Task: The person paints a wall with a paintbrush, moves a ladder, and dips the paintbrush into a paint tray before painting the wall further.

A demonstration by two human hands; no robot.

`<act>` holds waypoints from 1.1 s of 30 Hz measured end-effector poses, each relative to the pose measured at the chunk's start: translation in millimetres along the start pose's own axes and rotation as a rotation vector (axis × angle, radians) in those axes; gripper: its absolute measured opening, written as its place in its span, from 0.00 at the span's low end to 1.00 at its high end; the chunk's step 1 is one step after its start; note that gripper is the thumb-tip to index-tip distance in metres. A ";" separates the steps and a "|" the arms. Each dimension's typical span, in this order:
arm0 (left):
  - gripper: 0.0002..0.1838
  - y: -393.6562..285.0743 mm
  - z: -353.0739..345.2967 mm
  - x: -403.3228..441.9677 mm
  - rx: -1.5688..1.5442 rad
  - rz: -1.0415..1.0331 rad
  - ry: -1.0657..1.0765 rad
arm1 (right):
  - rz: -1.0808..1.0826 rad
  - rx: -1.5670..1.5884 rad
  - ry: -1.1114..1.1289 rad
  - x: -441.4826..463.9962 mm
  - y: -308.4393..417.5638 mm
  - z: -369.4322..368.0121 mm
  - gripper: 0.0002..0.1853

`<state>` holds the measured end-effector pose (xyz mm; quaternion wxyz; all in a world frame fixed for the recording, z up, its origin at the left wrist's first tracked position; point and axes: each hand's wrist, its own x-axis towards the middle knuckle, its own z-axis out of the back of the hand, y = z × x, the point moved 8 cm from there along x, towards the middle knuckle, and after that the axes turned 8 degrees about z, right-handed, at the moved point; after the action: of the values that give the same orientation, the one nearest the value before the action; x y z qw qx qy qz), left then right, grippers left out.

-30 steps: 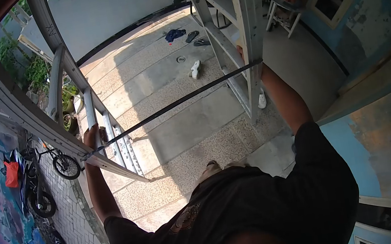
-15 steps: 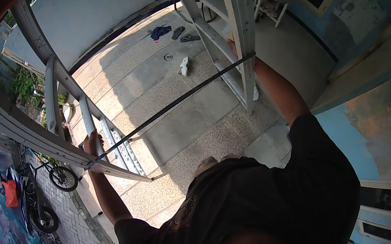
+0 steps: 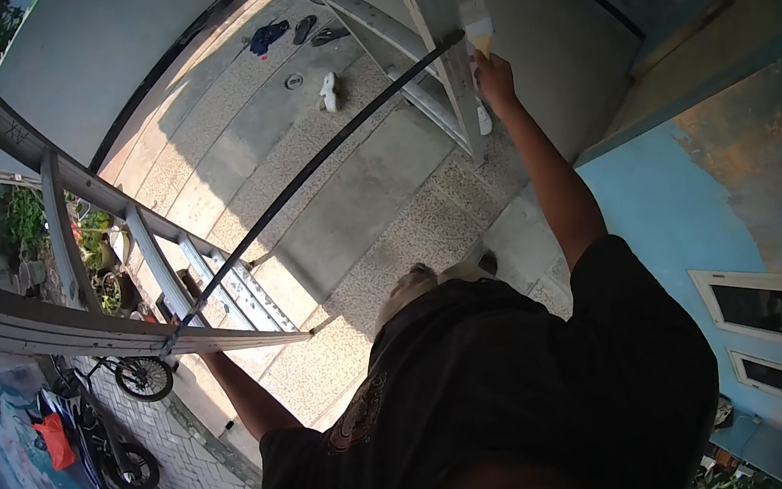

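Note:
My right hand (image 3: 494, 77) is closed round the handle of a paintbrush (image 3: 479, 25), bristles pointing away from me, just right of the ladder's right side (image 3: 431, 6). At the left, my left hand (image 3: 197, 336) is at the ladder's left side (image 3: 101, 331), mostly hidden behind the rail; its fingers are too covered to read. A dark strap (image 3: 318, 161) runs taut between the two ladder sides.
Below lie a white shoe (image 3: 328, 92), dark sandals (image 3: 305, 29) and a dark cloth (image 3: 268, 37) on the tiled floor. A blue wall (image 3: 650, 216) with windows stands right. Bicycle (image 3: 142, 379), motorbike and plants are left.
My right hand has come away from the ladder's right side and out to its right, bringing the brush into full view. The view has turned, shifting the ladder and floor.

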<state>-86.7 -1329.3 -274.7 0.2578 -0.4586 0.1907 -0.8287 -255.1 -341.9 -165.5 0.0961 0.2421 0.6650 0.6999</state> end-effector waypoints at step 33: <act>0.12 -684.1 218.7 -734.1 -1.053 -0.635 2.327 | -0.089 0.023 -1.106 -735.6 19.6 432.0 0.11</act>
<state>256.1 -361.3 -271.7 -0.4693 0.4491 0.4826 -0.5875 585.9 -297.7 -302.4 0.4578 0.5462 0.5328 0.4564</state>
